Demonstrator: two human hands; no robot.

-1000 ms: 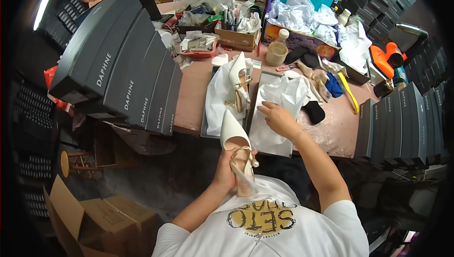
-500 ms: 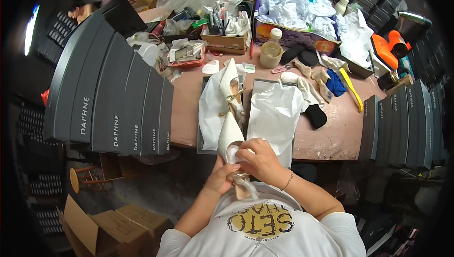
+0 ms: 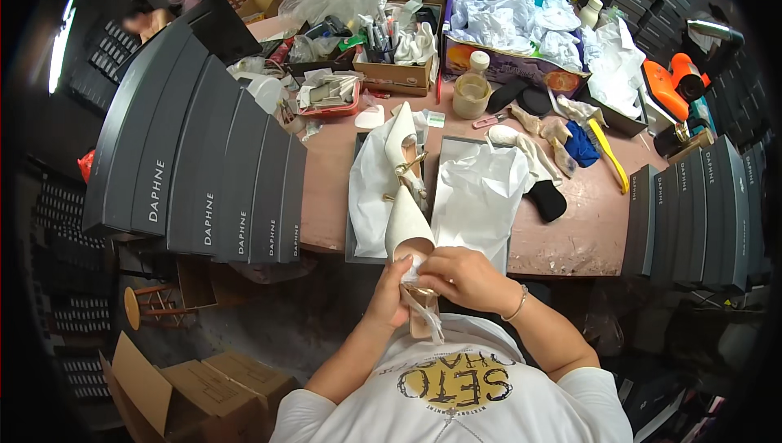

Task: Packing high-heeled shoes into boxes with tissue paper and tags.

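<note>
A white pointed-toe shoe [image 3: 409, 225] with a gold strap is held up over the table's near edge, toe pointing away from me. My left hand [image 3: 388, 295] is closed around its side, thumb on the rim of the opening. White stuffing paper [image 3: 412, 268] shows in the opening, and the bent fingers of my right hand [image 3: 468, 277] pinch at it. Clear plastic wrap [image 3: 427, 311] hangs around the strap and heel. Beyond lies the matching shoe [image 3: 400, 135], on white tissue [image 3: 371, 202] in an open grey shoebox. More tissue paper [image 3: 475, 190] lines the grey tray beside it.
Grey shoeboxes stand in rows at left [image 3: 191, 166] and right [image 3: 696, 207]. Behind are a glue jar [image 3: 470, 96], a carton of crumpled paper [image 3: 513, 60] and a toolbox [image 3: 399, 76]. A yellow-handled brush [image 3: 607, 155] and an orange heat tool [image 3: 664, 92] lie right.
My right hand has shifted slightly down and right at the shoe's opening. My left thumb has moved up onto the rim. The view has shifted a little.
</note>
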